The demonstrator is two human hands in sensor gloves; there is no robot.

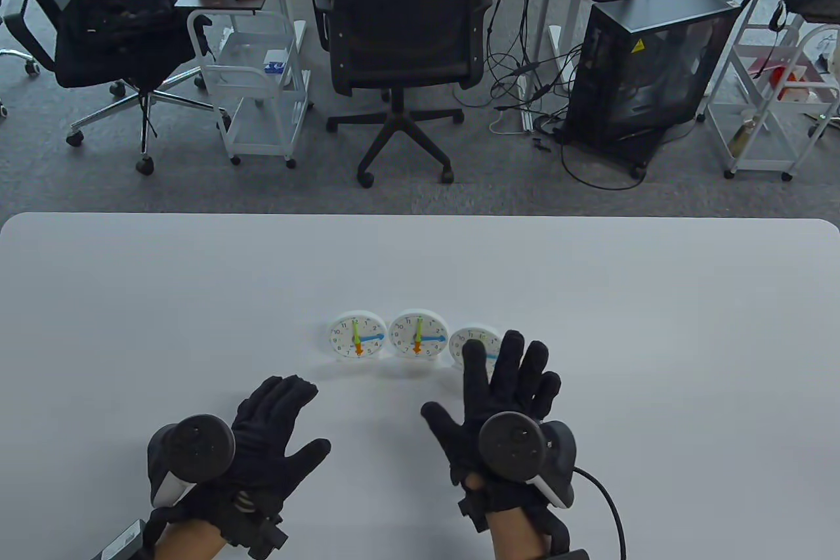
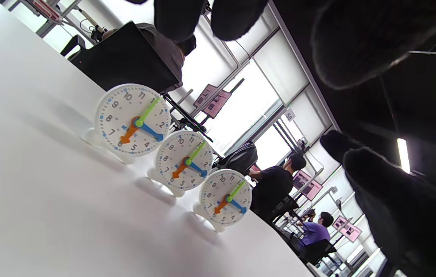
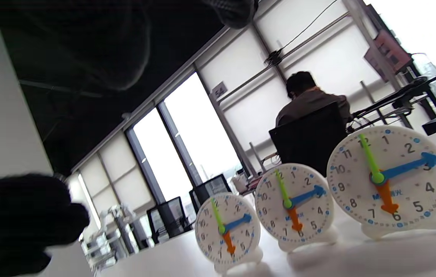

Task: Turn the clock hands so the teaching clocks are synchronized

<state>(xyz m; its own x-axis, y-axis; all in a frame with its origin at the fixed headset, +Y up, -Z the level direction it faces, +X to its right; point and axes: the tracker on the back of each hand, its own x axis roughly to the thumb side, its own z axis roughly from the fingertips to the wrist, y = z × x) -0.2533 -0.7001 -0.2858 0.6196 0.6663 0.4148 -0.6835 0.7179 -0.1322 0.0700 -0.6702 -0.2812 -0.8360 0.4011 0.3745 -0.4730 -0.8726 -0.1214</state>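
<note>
Table view: three clocks, left (image 1: 357, 336), middle (image 1: 419, 334) and right (image 1: 474, 344), stand in a row mid-counter (image 1: 197, 297), facing the near edge. The right hand (image 1: 505, 402) hovers spread before the right clock, gripping nothing; the left hand (image 1: 262, 429) rests open.

Left wrist view: all three faces match.

Right wrist view: green hands point up, blue toward three, orange down; the task looks finished.

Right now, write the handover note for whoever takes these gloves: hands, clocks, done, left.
Left hand: open over the table, holding nothing.
Right hand: open, fingers spread in front of the right clock; contact cannot be told.
Left clock, middle clock and right clock stand in a row.
Done: all three show green at 12, blue at 3, orange at 6.
Left: seemingly nothing; withdraw.
</note>
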